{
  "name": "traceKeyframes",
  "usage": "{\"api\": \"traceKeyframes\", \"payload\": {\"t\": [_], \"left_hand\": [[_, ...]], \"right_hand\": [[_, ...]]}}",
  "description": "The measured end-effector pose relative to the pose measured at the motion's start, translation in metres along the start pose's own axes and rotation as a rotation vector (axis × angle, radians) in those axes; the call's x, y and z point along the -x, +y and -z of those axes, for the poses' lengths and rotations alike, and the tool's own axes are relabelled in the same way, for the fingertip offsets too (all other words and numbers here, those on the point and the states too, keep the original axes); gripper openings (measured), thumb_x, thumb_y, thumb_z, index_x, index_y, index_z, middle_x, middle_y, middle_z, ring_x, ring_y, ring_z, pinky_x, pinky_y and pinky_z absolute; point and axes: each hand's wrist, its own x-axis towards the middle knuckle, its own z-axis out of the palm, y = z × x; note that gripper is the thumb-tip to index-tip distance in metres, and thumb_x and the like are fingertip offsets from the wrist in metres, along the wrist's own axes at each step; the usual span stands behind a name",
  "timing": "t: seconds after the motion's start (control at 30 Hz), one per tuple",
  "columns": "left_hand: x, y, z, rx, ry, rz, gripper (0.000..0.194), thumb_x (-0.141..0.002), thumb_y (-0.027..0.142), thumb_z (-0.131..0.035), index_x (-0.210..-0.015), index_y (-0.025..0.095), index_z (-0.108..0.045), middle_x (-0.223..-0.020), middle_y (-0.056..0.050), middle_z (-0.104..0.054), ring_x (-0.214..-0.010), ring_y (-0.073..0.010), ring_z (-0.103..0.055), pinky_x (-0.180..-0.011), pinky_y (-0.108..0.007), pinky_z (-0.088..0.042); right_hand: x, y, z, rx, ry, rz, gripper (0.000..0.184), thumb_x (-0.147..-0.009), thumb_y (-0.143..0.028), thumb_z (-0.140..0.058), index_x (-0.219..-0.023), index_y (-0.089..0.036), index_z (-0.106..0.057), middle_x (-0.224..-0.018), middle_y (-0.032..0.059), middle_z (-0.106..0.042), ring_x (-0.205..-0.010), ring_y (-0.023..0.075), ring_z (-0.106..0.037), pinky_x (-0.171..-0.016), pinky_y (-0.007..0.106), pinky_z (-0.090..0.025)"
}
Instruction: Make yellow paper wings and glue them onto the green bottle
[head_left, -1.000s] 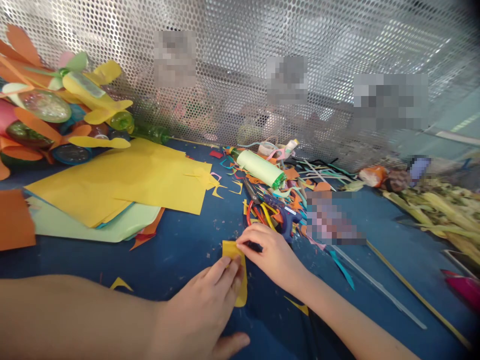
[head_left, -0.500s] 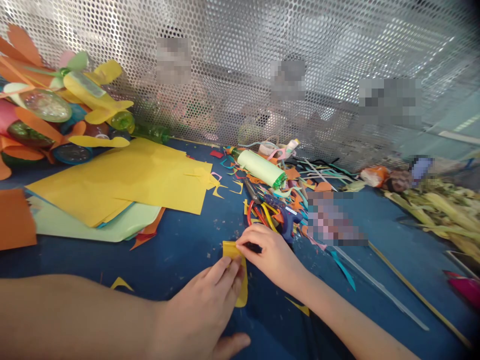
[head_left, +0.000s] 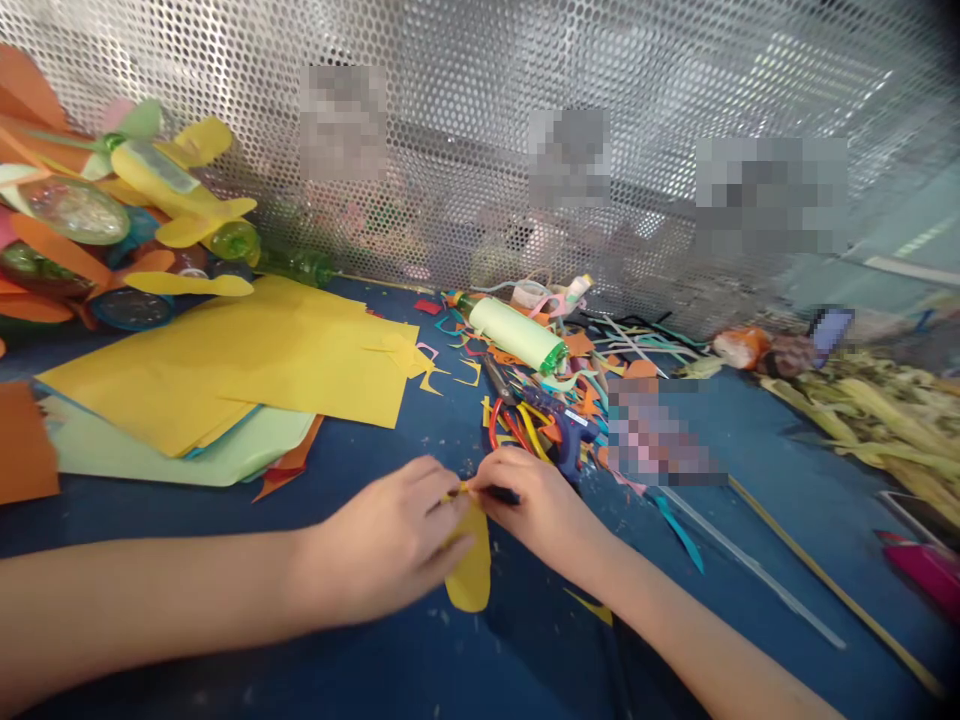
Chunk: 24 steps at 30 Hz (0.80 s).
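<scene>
A yellow paper strip (head_left: 471,578) with a rounded near end lies on the blue table between my hands. At its far end, the fingers of my left hand (head_left: 409,530) pinch the paper's edge from the left. From the right, my right hand (head_left: 529,495) pinches the same end with thumb and forefinger. The fingertips of both hands almost meet there and hide part of that edge. Just beyond my right hand lie red- and yellow-handled tools (head_left: 517,428) and a dark blue glue gun (head_left: 574,440).
Yellow sheets (head_left: 300,350) are piled at the left, near flower-decorated bottles (head_left: 172,190). A paper-wrapped green bottle (head_left: 517,335) lies among paper scraps. A perforated metal screen (head_left: 465,80) stands behind. Thin sticks (head_left: 817,570) and dried husks (head_left: 885,420) are on the right.
My left hand has lifted from lying over the middle of the yellow paper and moved to its far end, uncovering more of the strip. My right hand keeps its pinch there.
</scene>
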Motion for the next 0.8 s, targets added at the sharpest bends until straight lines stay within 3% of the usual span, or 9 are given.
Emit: {"api": "traceKeyframes", "payload": {"t": [0.07,0.2,0.4,0.63,0.8], "left_hand": [[-0.004,-0.014,0.001,-0.032,0.041,-0.033,0.026,-0.088,0.018,-0.038,-0.092,0.012,-0.064,-0.082,-0.011,-0.061,-0.080,-0.0197,-0.056,-0.074,-0.034,-0.049],[-0.005,-0.026,-0.004,-0.040,0.026,-0.076,0.025,-0.088,0.021,-0.042,-0.083,0.013,-0.065,-0.076,-0.008,-0.061,-0.077,-0.0181,-0.056,-0.073,-0.032,-0.048],[-0.005,-0.024,-0.009,-0.046,0.018,-0.072,0.028,-0.088,0.018,-0.041,-0.076,0.012,-0.065,-0.073,-0.009,-0.061,-0.074,-0.0177,-0.056,-0.071,-0.031,-0.047],[-0.005,-0.024,-0.009,-0.036,0.030,-0.103,0.026,-0.088,0.017,-0.041,-0.077,0.012,-0.064,-0.072,-0.008,-0.061,-0.076,-0.0178,-0.056,-0.073,-0.032,-0.046],[-0.008,-0.029,-0.009,0.038,0.008,-0.044,0.024,-0.088,0.017,-0.041,-0.079,0.014,-0.064,-0.077,-0.008,-0.061,-0.077,-0.0171,-0.055,-0.073,-0.030,-0.045]], "right_hand": [[0.001,0.001,0.000,0.013,-0.001,0.006,0.013,-0.076,-0.007,-0.058,-0.075,-0.018,-0.064,-0.079,0.0018,-0.060,-0.077,0.0139,-0.057,-0.071,0.025,-0.046],[0.002,0.002,0.002,0.030,-0.015,0.030,0.014,-0.076,-0.007,-0.058,-0.078,-0.020,-0.065,-0.081,0.0019,-0.061,-0.079,0.0141,-0.058,-0.073,0.025,-0.047],[0.004,0.003,0.007,0.018,-0.009,0.044,0.015,-0.080,-0.011,-0.056,-0.085,-0.020,-0.065,-0.086,0.0020,-0.064,-0.082,0.0138,-0.059,-0.076,0.026,-0.047],[0.004,0.007,0.009,0.028,0.019,-0.014,0.010,-0.078,-0.011,-0.059,-0.079,-0.020,-0.064,-0.081,0.0008,-0.065,-0.079,0.0145,-0.059,-0.073,0.027,-0.047],[0.004,0.006,0.008,0.029,0.021,-0.005,0.010,-0.081,-0.014,-0.057,-0.082,-0.021,-0.064,-0.082,0.0009,-0.064,-0.081,0.0144,-0.058,-0.075,0.027,-0.047]]}}
